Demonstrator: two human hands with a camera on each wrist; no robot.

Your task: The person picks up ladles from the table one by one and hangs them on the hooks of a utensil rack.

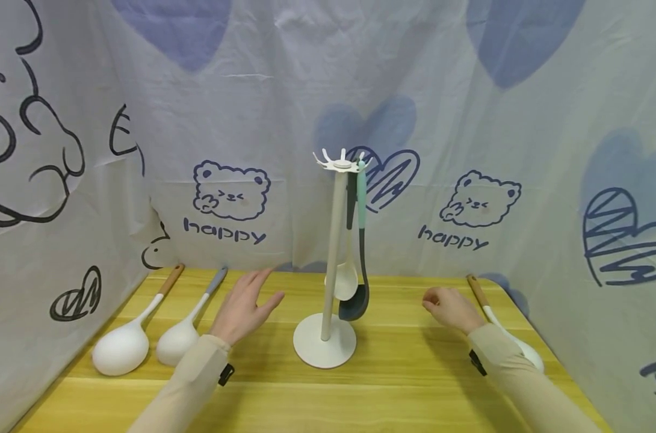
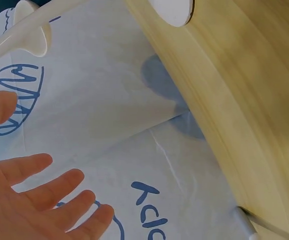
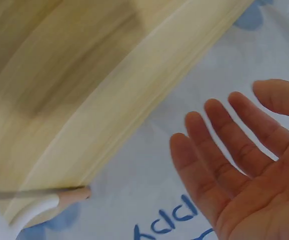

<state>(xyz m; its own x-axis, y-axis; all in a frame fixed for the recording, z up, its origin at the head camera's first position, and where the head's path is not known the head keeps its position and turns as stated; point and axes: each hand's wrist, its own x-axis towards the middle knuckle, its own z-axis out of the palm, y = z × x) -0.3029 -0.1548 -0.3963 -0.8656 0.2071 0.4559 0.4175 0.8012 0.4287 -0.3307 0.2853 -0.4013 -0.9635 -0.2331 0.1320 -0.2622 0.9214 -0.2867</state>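
White cloth (image 1: 306, 114) printed with blue hearts, bears and "happy" lettering walls in a yellow wood-grain table (image 1: 404, 361). Near its middle stands a cream utensil stand (image 1: 334, 252), upright, with a round flat base, a slim pole and a crown of upturned hooks. From its right side hang a ladle with a mint-green handle (image 1: 362, 201) and dark bowl, and a cream spoon (image 1: 348, 282) with a black handle.

Left of the stand, the left hand (image 1: 245, 307) is spread in the air, fingers nearly straight, thumb apart, holding nothing. Just beyond it to the left lie a white ladle with a grey-blue handle (image 1: 179, 341) and, at far left, a larger one with a brown handle (image 1: 121, 349).

To the right, the right hand (image 1: 451, 308) hovers empty, fingers loosely bent, near a brown-handled white ladle (image 1: 532, 356) partly hidden by the sleeve (image 1: 514, 370).
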